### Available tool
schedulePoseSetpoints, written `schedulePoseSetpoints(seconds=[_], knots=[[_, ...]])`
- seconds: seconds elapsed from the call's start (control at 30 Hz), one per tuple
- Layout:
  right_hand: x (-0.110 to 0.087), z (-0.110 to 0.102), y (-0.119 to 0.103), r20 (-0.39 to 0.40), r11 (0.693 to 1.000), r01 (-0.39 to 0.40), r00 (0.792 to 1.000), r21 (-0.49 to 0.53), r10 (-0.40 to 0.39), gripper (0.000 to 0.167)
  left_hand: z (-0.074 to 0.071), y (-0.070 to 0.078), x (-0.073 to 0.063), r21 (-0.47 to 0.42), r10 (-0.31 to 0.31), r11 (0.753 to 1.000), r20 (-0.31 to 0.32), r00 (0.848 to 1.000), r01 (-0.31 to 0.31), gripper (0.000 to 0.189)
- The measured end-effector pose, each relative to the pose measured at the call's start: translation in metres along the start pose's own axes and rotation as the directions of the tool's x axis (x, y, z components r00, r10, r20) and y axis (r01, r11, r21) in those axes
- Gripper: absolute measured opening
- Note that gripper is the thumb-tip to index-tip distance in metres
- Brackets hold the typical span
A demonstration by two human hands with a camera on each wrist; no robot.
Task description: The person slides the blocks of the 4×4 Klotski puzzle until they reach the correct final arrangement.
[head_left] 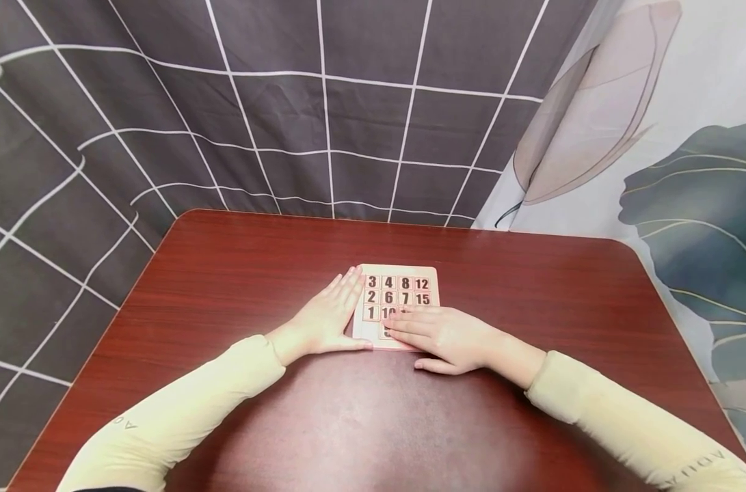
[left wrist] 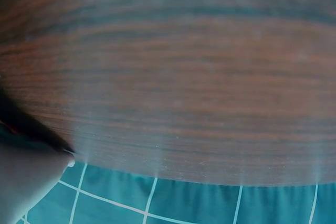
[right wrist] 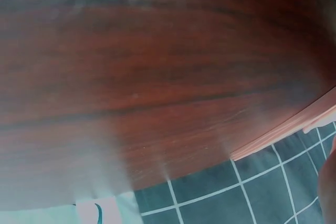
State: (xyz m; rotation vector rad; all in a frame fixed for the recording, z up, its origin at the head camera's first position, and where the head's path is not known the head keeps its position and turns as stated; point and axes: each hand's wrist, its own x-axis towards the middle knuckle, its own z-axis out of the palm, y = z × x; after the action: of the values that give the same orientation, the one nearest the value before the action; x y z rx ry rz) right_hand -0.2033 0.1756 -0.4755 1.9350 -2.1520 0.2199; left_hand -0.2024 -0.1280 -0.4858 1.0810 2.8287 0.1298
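A pale number sliding puzzle (head_left: 400, 269) lies flat on the table, its black numbers framed in red. The top rows read 3, 4, 8, 12 and 2, 6, 7, 15; no tile shows in the bottom left corner. My left hand (head_left: 326, 317) rests along the puzzle's left side, fingers straight, with the thumb stretched along the lower edge. Across the lower right tiles lie the extended fingers of my right hand (head_left: 451, 337), hiding several numbers. In the right wrist view the puzzle's side edge (right wrist: 283, 132) shows at the right.
The reddish-brown wooden table (head_left: 249, 273) surrounds the puzzle. A dark curtain with white grid lines (head_left: 286, 109) hangs behind it, and a white curtain with leaf patterns (head_left: 693, 171) hangs at the right.
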Motion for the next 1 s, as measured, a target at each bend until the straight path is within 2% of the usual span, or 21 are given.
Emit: schedulePoseSetpoints(seconds=[0.17, 0.4, 0.5, 0.67, 1.0], knots=[[0.010, 0.003, 0.000, 0.003, 1.000, 0.011, 1.000, 0.000, -0.011, 0.066, -0.003, 0.001, -0.002, -0.020, 0.021, 1.000, -0.034, 0.999, -0.022, 0.122], [0.026, 0.006, -0.002, 0.079, 1.000, -0.022, 0.997, 0.000, 0.022, 0.067, -0.004, 0.002, -0.005, -0.025, 0.023, 0.999, -0.051, 0.998, -0.024, 0.122], [0.028, 0.003, 0.000, 0.069, 0.999, -0.028, 0.997, 0.019, 0.027, 0.068, -0.003, 0.002, -0.003, -0.019, 0.023, 1.000, -0.057, 0.998, -0.024, 0.123], [0.018, -0.004, 0.003, 0.023, 0.999, -0.035, 0.999, 0.039, 0.034, 0.069, 0.000, 0.001, -0.001, -0.013, 0.019, 1.000, -0.061, 0.998, -0.020, 0.123], [-0.022, -0.012, -0.004, 0.024, 0.995, -0.095, 0.995, 0.039, 0.094, 0.068, 0.000, 0.002, -0.001, -0.036, 0.008, 0.999, -0.056, 0.998, -0.010, 0.123]])
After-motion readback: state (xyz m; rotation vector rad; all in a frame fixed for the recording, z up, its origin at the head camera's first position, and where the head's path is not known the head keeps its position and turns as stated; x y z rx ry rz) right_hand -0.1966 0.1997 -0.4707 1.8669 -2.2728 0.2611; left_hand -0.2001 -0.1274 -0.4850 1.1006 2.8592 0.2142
